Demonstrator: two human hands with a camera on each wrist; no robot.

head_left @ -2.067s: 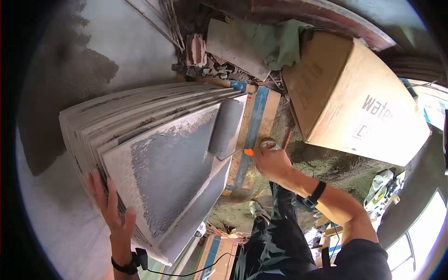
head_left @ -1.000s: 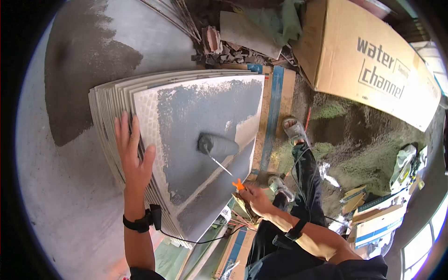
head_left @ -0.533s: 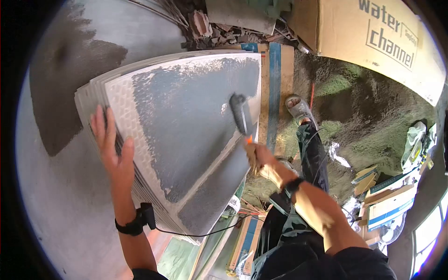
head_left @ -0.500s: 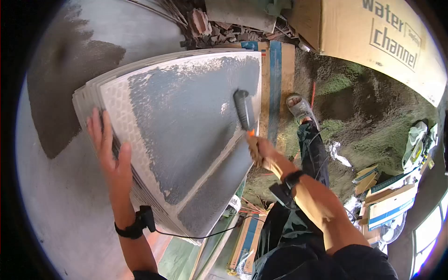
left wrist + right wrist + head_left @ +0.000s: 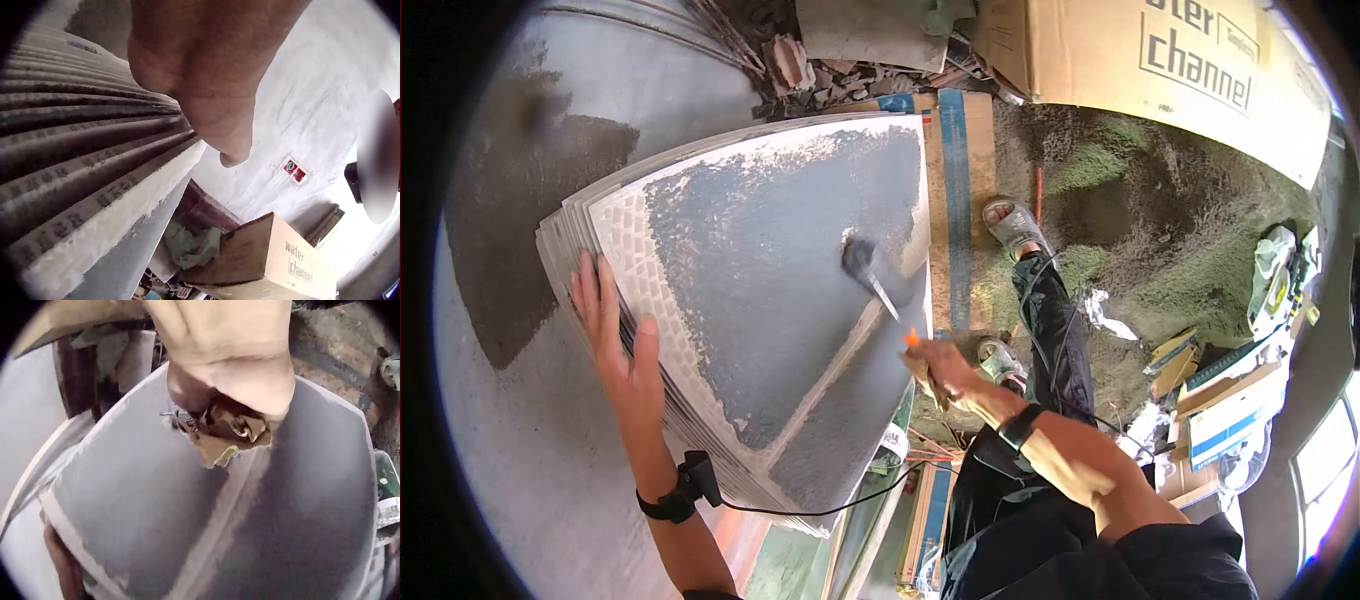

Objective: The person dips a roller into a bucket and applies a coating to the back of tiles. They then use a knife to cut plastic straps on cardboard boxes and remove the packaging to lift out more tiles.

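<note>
My right hand grips the handle of a paint roller with an orange collar. The roller, slightly blurred, lies against the front tile of a leaning stack, near its right edge. Dark grey coating covers most of that tile's face; a pale strip runs diagonally below the roller. In the right wrist view, torn brown wrapping shows around the handle under my hand. My left hand rests with extended fingers on the left edges of the stacked tiles; the left wrist view shows their many edges close beneath it.
A large cardboard box stands at the upper right. Flattened cardboard lies beside the tiles. Rubble sits behind the stack. My sandalled foot is on the dirt floor, and a black cable runs from my left wrist.
Earlier the roller was at the tile's upper right; it has since passed lower over the face, leaving a narrower pale strip. Lately the roller shifted down-left. My left hand stayed on the edges.
</note>
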